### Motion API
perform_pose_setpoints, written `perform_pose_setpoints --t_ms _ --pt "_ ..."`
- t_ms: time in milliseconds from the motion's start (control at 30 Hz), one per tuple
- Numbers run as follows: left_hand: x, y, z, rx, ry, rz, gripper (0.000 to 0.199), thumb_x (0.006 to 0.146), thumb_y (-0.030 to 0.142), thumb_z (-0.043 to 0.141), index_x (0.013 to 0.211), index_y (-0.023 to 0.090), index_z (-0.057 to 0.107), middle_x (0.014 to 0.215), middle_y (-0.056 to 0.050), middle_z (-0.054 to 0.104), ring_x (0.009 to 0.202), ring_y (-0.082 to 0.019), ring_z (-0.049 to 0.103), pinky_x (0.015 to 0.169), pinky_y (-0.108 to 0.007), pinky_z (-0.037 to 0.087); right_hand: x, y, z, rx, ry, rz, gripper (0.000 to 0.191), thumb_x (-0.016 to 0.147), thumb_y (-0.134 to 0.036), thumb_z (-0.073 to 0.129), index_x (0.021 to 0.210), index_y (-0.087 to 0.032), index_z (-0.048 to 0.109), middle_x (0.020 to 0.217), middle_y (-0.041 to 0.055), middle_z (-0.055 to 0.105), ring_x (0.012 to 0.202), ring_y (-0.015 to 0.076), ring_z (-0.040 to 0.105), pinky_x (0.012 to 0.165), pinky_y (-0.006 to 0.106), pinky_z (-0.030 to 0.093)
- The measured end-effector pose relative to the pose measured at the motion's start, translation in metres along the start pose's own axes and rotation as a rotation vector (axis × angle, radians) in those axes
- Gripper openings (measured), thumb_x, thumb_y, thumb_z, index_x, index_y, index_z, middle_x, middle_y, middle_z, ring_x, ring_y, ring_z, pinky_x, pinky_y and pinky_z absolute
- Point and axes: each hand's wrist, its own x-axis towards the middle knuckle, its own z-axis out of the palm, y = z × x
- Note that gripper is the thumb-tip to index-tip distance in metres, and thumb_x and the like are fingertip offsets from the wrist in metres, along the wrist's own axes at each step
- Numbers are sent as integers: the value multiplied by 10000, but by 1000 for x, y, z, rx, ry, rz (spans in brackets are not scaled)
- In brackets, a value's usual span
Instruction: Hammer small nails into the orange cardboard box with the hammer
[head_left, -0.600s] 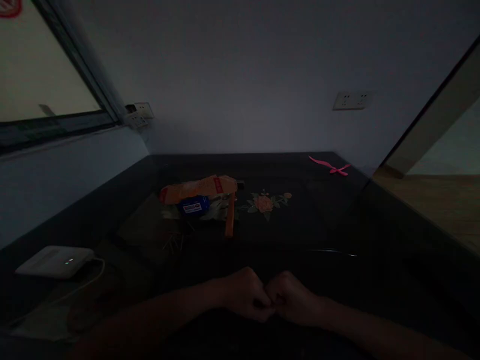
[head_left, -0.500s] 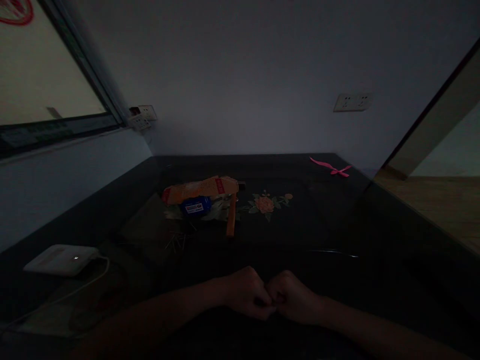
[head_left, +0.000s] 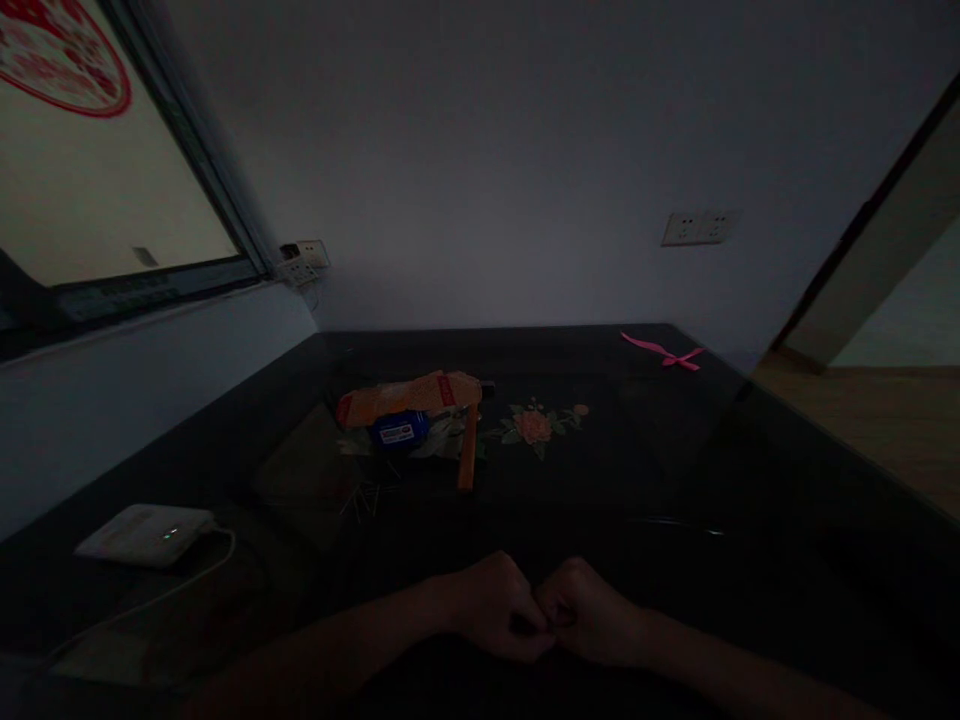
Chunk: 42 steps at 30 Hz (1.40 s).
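Observation:
My left hand point(head_left: 504, 607) and my right hand point(head_left: 589, 612) are both curled into fists, their fingers pressed against each other over the front of the dark table. Nothing shows in either one. Beyond them lies a hammer point(head_left: 468, 455) with a wooden handle, its dark head partly covered by an orange and red wrapper or glove-like piece point(head_left: 409, 396); which of these it is I cannot tell. A blue container point(head_left: 400, 430) with a white label rests against that piece. Several thin nails point(head_left: 364, 500) are scattered nearer to me, left of the hammer.
A white power bank point(head_left: 146, 535) with a lit indicator and a white cable point(head_left: 176, 592) lies on the left of the dark table point(head_left: 600, 470). A pink ribbon point(head_left: 667, 354) sits at the far right. Wall sockets point(head_left: 697, 228) are on the wall behind.
The view has tilted up slightly, so everything appears a little lower and more of the red window decoration shows. Both fists stay together, and the objects on the table have not moved.

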Motion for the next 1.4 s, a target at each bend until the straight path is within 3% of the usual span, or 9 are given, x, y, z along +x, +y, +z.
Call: perform_pose_setpoints --t_ms 200,267,367,500,633,767,967,1233,1400 --pt "0 16 -29 -169 -89 -121 205 850 282 596 682 177 651 639 11 678 539 -77 574 507 -178 375 9 -3 -14 9 -65 60 292 632 -26 590 489 -171 381 488 -108 349 467 48 312 418 168 240" --pt "-4 20 -57 -256 -93 -146 157 871 291 579 833 179 683 752 -2 708 633 -85 624 576 -161 420 19 -2 -26 -24 -29 80 204 666 -27 609 577 -157 479 552 -95 433 511 54 392 453 159 303" --pt "-17 11 -113 -178 84 -311 237 887 312 550 1074 200 643 844 -14 696 744 -113 650 695 -192 471 42 3 -50 -123 87 122 62 786 -100 610 820 -145 583 719 -45 572 632 87 525 552 190 410" --pt "-50 -45 -187 205 456 -561 536 848 419 578 1333 222 460 1167 -83 629 1075 -224 583 965 -365 433 83 13 -79 -297 190 207 240 917 -289 575 1115 -155 591 999 44 646 810 169 636 711 356 535" --pt "-87 -117 -227 459 276 -765 1001 616 588 730 1439 195 318 1448 -150 406 1318 -339 376 1098 -466 287 131 16 -87 -465 288 284 325 920 -310 574 1216 -176 562 1208 87 596 993 225 618 824 438 526" --pt "-105 -152 -232 475 67 -929 1146 550 684 701 1487 243 210 1528 -137 293 1385 -367 274 1116 -511 218 180 8 -80 -560 357 365 331 920 -314 574 1221 -178 559 1213 88 593 993 225 619 819 434 529" --pt "-112 -165 -219 385 44 -968 1122 594 689 652 1500 234 172 1533 -113 294 1369 -334 337 1098 -448 290 225 4 -71 -645 358 473 333 919 -317 575 1219 -174 559 1207 88 596 986 224 621 813 433 531" --pt "-114 -174 -219 401 59 -1034 1121 592 668 652 1501 227 166 1516 -122 329 1349 -346 368 1059 -456 353 236 4 -75 -679 291 506 328 916 -305 581 1214 -169 561 1200 88 600 977 222 625 808 429 533" --pt "-115 -174 -217 421 65 -1014 1140 585 695 645 1496 185 188 1491 -151 365 1316 -350 409 1054 -462 355 215 5 -78 -711 287 504 325 918 -310 579 1212 -173 563 1199 87 600 978 221 624 805 427 534"
